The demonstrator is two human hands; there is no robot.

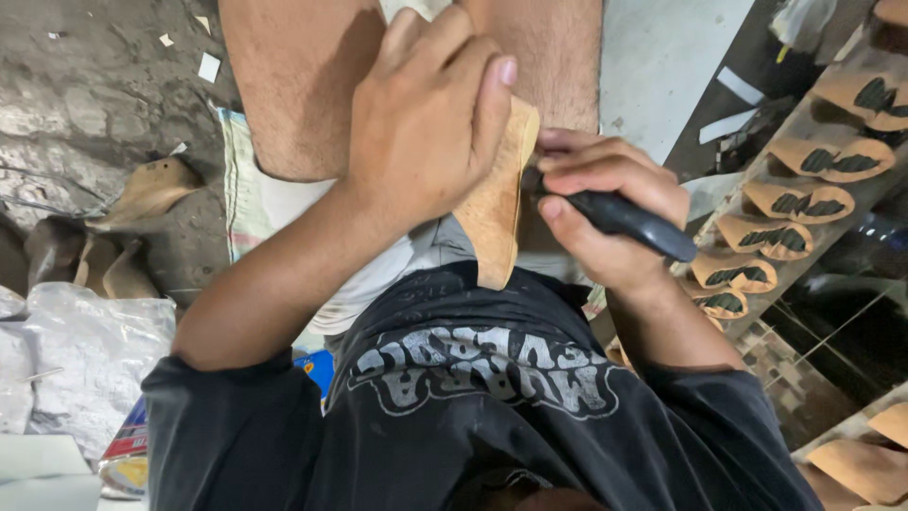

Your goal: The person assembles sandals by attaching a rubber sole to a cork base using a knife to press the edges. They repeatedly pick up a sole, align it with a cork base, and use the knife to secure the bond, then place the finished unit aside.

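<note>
Closest to me is my black printed shirt [473, 397], and just past it the tan sole piece [497, 213] stands on edge over my lap, between my two hands. My left hand [426, 123] is wrapped over its top, fingers curled tight and thumb pressed along the upper edge. My right hand [605, 213] is closed in a fist around a dark-handled tool [629, 222], its working end hidden against the sole's side. Beyond lie my bare thighs. Further to the right, a row of tan soles with dark patches [804, 203] rests on a slanted rack; to the left, loose tan scraps [142, 194] lie on the grey floor.
</note>
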